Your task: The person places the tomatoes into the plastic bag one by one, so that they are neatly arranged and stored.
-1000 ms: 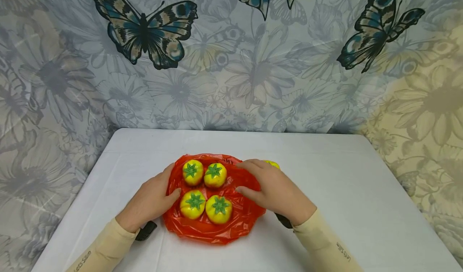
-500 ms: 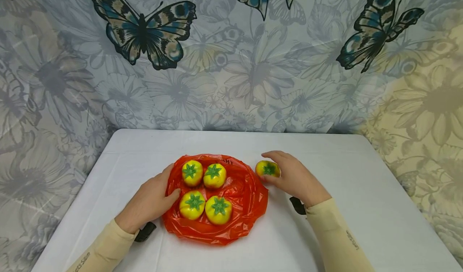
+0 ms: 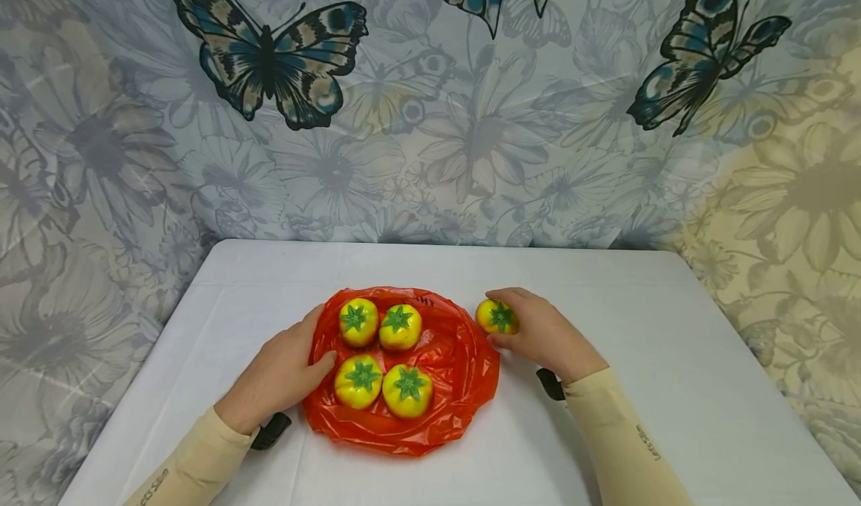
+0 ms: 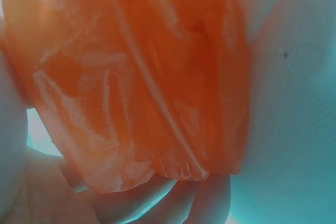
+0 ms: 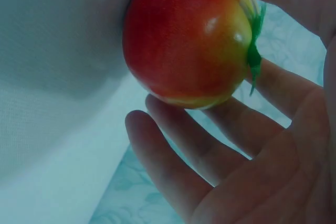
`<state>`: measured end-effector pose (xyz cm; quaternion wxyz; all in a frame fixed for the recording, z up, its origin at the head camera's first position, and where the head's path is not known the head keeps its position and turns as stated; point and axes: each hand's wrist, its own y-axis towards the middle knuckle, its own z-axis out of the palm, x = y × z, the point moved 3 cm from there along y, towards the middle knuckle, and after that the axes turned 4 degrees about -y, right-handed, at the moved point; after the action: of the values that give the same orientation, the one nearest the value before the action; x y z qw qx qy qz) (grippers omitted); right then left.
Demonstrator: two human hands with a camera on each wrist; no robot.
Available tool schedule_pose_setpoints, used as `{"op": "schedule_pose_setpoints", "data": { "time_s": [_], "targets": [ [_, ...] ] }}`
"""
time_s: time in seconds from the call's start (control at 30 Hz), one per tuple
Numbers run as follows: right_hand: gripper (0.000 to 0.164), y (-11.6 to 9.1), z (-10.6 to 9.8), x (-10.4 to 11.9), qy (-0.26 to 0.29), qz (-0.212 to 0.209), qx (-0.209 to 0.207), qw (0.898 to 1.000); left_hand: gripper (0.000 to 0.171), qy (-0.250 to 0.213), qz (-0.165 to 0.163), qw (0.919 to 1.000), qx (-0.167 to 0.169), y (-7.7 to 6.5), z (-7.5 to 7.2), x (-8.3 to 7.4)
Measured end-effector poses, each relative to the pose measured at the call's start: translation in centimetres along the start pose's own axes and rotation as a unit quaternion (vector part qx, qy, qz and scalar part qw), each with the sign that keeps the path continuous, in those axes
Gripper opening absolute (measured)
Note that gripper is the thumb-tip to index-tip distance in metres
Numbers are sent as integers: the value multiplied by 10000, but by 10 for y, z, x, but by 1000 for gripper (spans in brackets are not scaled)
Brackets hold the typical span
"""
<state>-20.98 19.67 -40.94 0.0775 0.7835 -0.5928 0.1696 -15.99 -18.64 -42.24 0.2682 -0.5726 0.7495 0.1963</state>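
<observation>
A red plastic bag lies spread open on the table, its rim rolled outward. Inside, toward its left, sit several yellow toy tomatoes with green star-shaped leaves on top. My left hand holds the bag's left side, thumb over the rim; the left wrist view shows fingers behind the crinkled plastic. Beyond the bag's right rim, my right hand has thumb and fingers about another toy tomato. Up close in the right wrist view, this tomato is red below and yellow near its leaves, with the other fingers spread.
The white-covered table extends on both sides of the bag. Behind it hangs a cloth backdrop printed with flowers and butterflies. A dark wrist device shows under the left wrist and another under the right.
My right hand has left the bag's right rim and moved right to the tomato outside it, its fingers now closer about it. The left hand and bag have stayed nearly still.
</observation>
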Motion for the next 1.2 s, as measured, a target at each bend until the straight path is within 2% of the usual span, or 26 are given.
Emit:
{"op": "schedule_pose_setpoints", "data": {
  "time_s": [0.33, 0.63, 0.93, 1.2],
  "targets": [
    [67, 2, 3, -1, -58, 44, -46, 10000, 77, 6, -10, 10000, -3, 0, 0, 0],
    [67, 0, -4, 1, -135, -35, -201, 9997, 76, 19, 0, 10000, -1, 0, 1, 0],
    [71, -13, -20, 25, -140, -179, -528, 9983, 74, 112, 67, 9999, -82, 1, 1, 2],
    [72, -26, -30, 54, -84, -792, -756, 9940, 75, 77, 76, 9999, -33, 1, 2, 1]
  ]
}}
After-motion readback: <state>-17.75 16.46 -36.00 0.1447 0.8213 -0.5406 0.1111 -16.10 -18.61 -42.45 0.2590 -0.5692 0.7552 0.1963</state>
